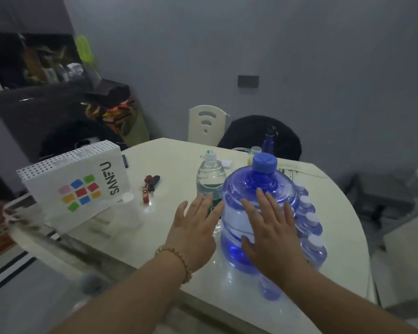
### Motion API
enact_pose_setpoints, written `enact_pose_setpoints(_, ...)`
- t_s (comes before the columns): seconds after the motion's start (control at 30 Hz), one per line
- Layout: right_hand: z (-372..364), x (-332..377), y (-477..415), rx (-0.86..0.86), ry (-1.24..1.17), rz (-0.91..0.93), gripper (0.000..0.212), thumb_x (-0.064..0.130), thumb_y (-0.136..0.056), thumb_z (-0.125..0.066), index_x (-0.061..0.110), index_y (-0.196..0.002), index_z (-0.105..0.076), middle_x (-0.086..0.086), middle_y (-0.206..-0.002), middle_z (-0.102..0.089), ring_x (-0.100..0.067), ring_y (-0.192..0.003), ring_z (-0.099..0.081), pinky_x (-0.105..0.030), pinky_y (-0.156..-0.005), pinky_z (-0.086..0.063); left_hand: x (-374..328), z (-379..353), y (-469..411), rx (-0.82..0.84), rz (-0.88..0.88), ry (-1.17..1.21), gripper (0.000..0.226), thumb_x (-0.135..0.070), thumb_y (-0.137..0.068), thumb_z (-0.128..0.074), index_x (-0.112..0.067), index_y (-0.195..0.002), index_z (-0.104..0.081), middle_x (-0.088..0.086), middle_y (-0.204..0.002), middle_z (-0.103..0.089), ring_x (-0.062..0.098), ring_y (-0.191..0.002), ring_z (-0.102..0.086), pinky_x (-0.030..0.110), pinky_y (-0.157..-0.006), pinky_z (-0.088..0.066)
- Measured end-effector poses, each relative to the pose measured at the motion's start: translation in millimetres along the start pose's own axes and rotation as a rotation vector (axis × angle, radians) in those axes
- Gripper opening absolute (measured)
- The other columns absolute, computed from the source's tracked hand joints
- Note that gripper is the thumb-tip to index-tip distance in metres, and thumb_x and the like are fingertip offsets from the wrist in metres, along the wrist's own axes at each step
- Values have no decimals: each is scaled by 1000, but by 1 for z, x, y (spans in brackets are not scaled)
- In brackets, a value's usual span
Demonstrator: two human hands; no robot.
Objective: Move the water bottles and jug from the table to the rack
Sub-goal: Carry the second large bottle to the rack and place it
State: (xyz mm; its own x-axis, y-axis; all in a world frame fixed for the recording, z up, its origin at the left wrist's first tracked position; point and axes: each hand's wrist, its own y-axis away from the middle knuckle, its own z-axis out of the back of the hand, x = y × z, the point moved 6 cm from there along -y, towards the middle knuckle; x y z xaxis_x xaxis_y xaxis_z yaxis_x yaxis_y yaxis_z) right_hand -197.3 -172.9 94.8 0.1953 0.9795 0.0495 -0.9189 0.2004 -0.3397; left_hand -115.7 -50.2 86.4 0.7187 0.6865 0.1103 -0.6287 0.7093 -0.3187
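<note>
From the head camera: left hand [195, 233] stretched out flat, fingers straight and spread, gripping nothing, beaded bracelet [179, 260] on its wrist. Right hand [273, 239] likewise flat and splayed, held over the near face of the blue jug [237, 213]; cannot tell whether palm or fingers actually press on the plastic. Jug upright on the pale tabletop [169, 153], between the two hands and mostly behind the right one, blue cap [264, 162] on top, beyond the fingertips. Just past the left hand's fingertips, touching or nearly touching the jug's left side, a clear water bottle [209, 179] with a white cap and green label, upright. To the right of the right hand, close against the jug, a row of small blue bottles [310, 221] with pale caps. Beside the right wrist, one more small blue bottle [270, 288] near the tabletop's front edge. Left of the left hand, a bunch of keys [150, 186], and further left a white box [75, 184] with coloured squares, tilted. Far beyond both hands, a dark blue bottle [269, 141] at the tabletop's back edge and a white chair [206, 122].
</note>
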Motion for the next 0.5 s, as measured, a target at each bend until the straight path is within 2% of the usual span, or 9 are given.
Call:
enact_pose_setpoints(0.1,3,20,-43,-81,-61,52,75,37,-80,-68,24,-145,-31,-12,-155,-22,-31,-142,-17,-52,-112,-6,22,-6,-15,-8,-20,-32,79,-31,-85,-54,-30,-148,-7,2,-157,-12,21,-143,-7,43,-112,0)
enact_pose_setpoints(0.2,1,40,-87,-157,-50,111,74,34,-81,-67,23,-144,-31,-13,-154,-23,-33,-141,-19,-55,-110,-9,54,-9,-32,12,-36,-100,78,-34,-88,-49,-29,-147,0,3,-158,-2,22,-144,1,44,-112,5)
enact_pose_setpoints(0.23,0,45,-102,-164,-32,118,72,34,-83,-65,23,-145,-29,-13,-155,-20,-33,-142,-16,-55,-111,-6,66,-9,-39,18,-33,-115,77,-35,-89,-48,-29,-148,2,3,-159,0,22,-144,3,45,-112,7)
enact_pose_setpoints(0.3,-9,51,-134,-131,22,104,69,38,-90,-54,25,-148,-18,-11,-158,-7,-32,-144,-3,-52,-111,10,90,-12,-57,24,-11,-130,76,-39,-91,-45,-29,-148,4,3,-159,3,23,-144,5,46,-113,6)
enact_pose_setpoints(0.37,-20,55,-160,-111,94,74,68,43,-94,-44,26,-149,-6,-10,-158,4,-32,-143,7,-50,-106,21,106,-17,-72,29,-19,-149,76,-43,-91,-44,-29,-147,6,3,-159,3,24,-144,4,47,-113,2)
enact_pose_setpoints(0.43,-33,59,-184,-91,171,42,69,47,-95,-39,26,-148,0,-9,-158,6,-32,-143,8,-51,-104,22,120,-25,-88,20,-48,-143,78,-46,-89,-45,-29,-147,4,3,-159,1,24,-144,2,46,-112,0)
enact_pose_setpoints(0.5,-41,61,-202,-89,192,7,68,47,-95,-40,27,-148,-2,-9,-159,1,-33,-144,4,-52,-106,18,132,-36,-104,4,-84,-131,78,-48,-88,-46,-28,-147,1,3,-159,-1,23,-144,2,45,-111,2)
